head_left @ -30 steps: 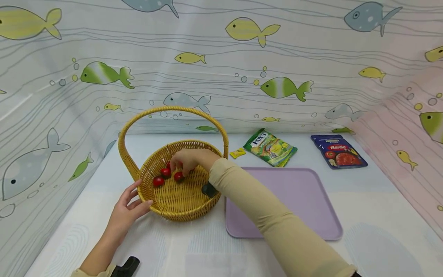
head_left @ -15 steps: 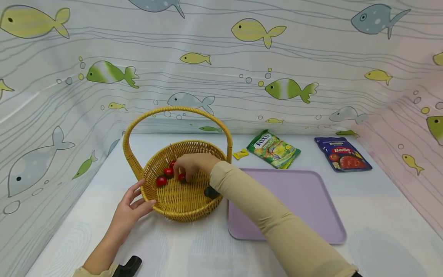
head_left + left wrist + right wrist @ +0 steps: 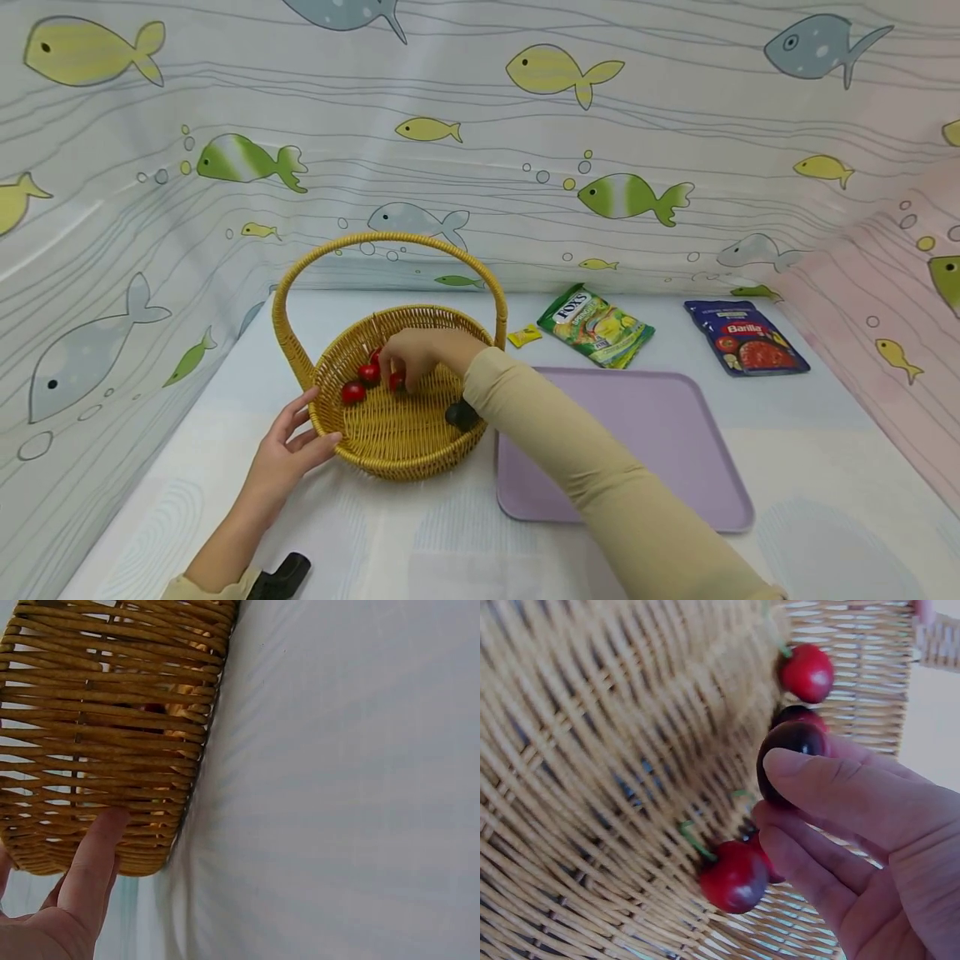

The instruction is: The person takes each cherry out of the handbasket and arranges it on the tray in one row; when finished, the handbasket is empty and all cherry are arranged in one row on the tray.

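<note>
A yellow wicker basket [image 3: 390, 433] with a tall arched handle stands on the table, left of centre. My right hand [image 3: 412, 358] reaches inside it and, in the right wrist view, pinches a very dark red cherry [image 3: 791, 761] between thumb and fingers. Several other cherries lie close around that hand, among them a red cherry [image 3: 808, 673] with a green stem and another red cherry [image 3: 733, 877] by the fingertips. My left hand [image 3: 281, 454] rests against the basket's near left side, thumb at the rim. One extended finger [image 3: 91, 862] touches the outer weave in the left wrist view.
A flat purple tray [image 3: 667, 450] lies right of the basket, partly under the right sleeve [image 3: 592, 458]. Behind it are a green Fox's candy bag [image 3: 596, 325] and a small yellow wrapped candy [image 3: 524, 335]. A dark blue Barilla pouch [image 3: 747, 337] lies back right.
The head view has shifted a little, so everything appears slightly farther right. Inside the basket, my right fingers sit a bit lower by the cherries. My left hand keeps its place on the basket.
</note>
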`<state>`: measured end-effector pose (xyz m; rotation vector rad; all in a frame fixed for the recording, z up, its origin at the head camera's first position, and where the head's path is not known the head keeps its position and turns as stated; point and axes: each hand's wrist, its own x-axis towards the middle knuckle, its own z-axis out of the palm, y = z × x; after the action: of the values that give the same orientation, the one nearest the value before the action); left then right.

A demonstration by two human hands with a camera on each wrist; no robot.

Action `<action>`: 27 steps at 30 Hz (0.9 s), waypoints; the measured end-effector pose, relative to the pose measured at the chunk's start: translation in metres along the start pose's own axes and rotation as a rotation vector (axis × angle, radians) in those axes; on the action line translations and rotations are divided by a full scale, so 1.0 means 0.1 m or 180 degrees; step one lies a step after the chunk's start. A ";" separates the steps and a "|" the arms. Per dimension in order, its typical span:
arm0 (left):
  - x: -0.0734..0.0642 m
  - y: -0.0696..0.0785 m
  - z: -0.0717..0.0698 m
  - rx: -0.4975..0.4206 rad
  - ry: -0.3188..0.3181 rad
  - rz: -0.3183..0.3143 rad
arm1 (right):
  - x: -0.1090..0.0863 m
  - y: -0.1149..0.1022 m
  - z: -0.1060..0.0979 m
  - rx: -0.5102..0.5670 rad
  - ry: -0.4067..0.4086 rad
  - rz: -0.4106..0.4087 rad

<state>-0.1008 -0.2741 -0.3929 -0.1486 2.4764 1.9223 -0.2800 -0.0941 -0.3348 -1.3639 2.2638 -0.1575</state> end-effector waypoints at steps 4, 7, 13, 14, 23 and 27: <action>0.00 0.00 0.01 0.0015 0.0001 -0.0007 | -0.07 -0.01 -0.04 0.0121 0.0158 -0.0119; -0.01 0.01 0.01 0.0019 -0.0013 -0.0005 | -0.13 -0.04 -0.06 0.0210 0.0241 -0.0197; -0.02 0.01 0.01 -0.0026 -0.0014 -0.0004 | -0.29 -0.12 -0.10 0.0196 0.0312 -0.0278; -0.02 0.01 0.01 -0.0028 -0.0014 0.0001 | -0.33 -0.14 -0.11 0.0190 0.0324 -0.0289; -0.01 -0.01 0.00 -0.0039 -0.0024 0.0001 | -0.68 -0.16 -0.11 0.0155 0.0512 -0.0474; 0.01 0.00 0.01 -0.0036 -0.0027 0.0008 | -0.86 -0.10 -0.07 0.0282 0.0642 -0.0639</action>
<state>-0.1014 -0.2734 -0.3936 -0.1370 2.4621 1.9340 -0.2424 -0.0262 -0.2954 -1.5878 2.2442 -0.4768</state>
